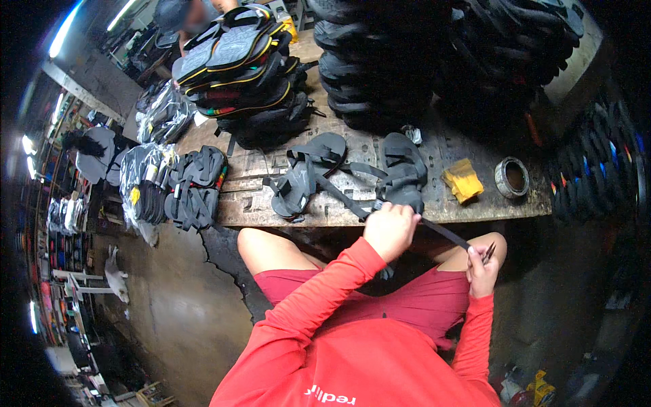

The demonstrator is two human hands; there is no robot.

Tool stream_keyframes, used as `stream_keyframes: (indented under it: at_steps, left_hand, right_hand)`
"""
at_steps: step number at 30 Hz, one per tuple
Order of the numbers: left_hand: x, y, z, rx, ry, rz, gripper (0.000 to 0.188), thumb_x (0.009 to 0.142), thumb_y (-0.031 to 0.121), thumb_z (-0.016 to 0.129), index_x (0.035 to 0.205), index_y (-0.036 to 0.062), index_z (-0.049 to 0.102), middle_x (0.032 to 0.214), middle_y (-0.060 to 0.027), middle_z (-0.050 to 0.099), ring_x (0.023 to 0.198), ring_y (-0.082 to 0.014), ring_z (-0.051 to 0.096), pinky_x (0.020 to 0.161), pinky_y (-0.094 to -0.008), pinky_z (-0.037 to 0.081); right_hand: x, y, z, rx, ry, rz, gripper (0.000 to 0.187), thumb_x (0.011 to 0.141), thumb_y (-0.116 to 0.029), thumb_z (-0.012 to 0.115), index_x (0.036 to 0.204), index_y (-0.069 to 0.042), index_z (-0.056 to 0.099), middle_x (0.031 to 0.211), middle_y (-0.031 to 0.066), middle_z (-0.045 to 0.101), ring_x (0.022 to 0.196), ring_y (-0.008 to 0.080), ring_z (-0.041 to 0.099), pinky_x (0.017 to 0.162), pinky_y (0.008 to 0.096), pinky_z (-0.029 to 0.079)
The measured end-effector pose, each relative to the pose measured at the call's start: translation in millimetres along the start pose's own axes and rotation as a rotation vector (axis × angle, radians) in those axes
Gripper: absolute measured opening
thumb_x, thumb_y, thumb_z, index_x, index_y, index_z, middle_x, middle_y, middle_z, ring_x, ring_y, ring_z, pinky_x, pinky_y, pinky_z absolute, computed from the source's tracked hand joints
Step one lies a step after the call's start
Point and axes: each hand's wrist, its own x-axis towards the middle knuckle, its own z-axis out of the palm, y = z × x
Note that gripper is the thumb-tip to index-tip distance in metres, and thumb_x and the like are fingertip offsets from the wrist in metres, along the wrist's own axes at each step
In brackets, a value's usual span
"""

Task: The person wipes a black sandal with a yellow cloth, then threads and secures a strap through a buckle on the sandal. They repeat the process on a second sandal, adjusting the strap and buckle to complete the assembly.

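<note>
On the wooden bench lie two black strappy sandals, the left sandal (296, 193) and the right sandal (405, 163), with loose straps spread between them. At the bench's front edge, my left hand (391, 232) is closed on a black strap beside the right sandal's near end. That strap (444, 233) runs taut over my lap to my right hand (483, 273), which is closed around its end. A small dark pointed tool (489, 252) sticks up from the right hand's fingers; its kind is mostly hidden by them.
A yellow folded cloth or packet (463, 181) and a roll of tape (511, 178) lie right of the sandals. Tall sandal stacks (369, 68) fill the back of the bench (237, 203). Bagged sandals (144, 180) sit at left. Another person (186, 15) is at far left.
</note>
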Motion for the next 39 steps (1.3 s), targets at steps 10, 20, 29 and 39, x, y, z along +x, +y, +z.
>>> stream_keyframes:
  at_steps: [10,20,29,39]
  left_hand:
    - [-6.6,-2.1,11.6,0.001,0.135,0.157,0.036,0.085,0.015,0.061,0.117,-0.0010,0.059,0.107,-0.0188,0.060,0.090,-0.0309,0.062,0.072,-0.0392,0.055]
    - [-12.3,-10.2,14.3,0.225,0.153,0.286,0.039,0.088,0.021,0.052,0.122,0.0055,0.064,0.125,-0.0144,0.061,0.128,-0.0300,0.053,0.113,-0.0690,0.020]
    - [-106.5,-28.2,18.5,-0.484,0.308,-0.095,0.022,0.083,0.009,0.070,0.105,0.0059,0.067,0.091,-0.0114,0.066,0.087,-0.0274,0.065,0.078,-0.0391,0.053]
    - [-114.1,-183.7,97.6,-1.892,0.946,-1.408,0.028,0.093,0.011,0.040,0.107,0.0069,0.063,0.100,-0.0086,0.066,0.090,-0.0289,0.064,0.082,-0.0461,0.053]
  right_hand:
    - [7.7,59.3,-20.5,0.009,0.000,-0.117,0.013,0.096,-0.015,0.065,0.093,-0.004,0.059,0.066,-0.0014,0.053,0.043,0.0043,0.041,0.037,0.0222,0.032]
    - [17.0,46.3,-52.7,0.076,-0.106,-0.050,0.011,0.095,-0.016,0.065,0.091,-0.007,0.059,0.066,0.0007,0.053,0.042,0.0047,0.039,0.034,0.0217,0.030]
    - [13.8,69.0,-46.8,0.100,-0.061,0.012,0.013,0.096,-0.018,0.064,0.087,-0.011,0.057,0.067,-0.0025,0.050,0.041,0.0032,0.035,0.034,0.0203,0.029]
    - [20.4,63.7,-30.5,0.154,-0.180,0.042,0.012,0.097,-0.018,0.063,0.095,-0.008,0.058,0.072,0.0013,0.055,0.040,0.0034,0.036,0.035,0.0204,0.030]
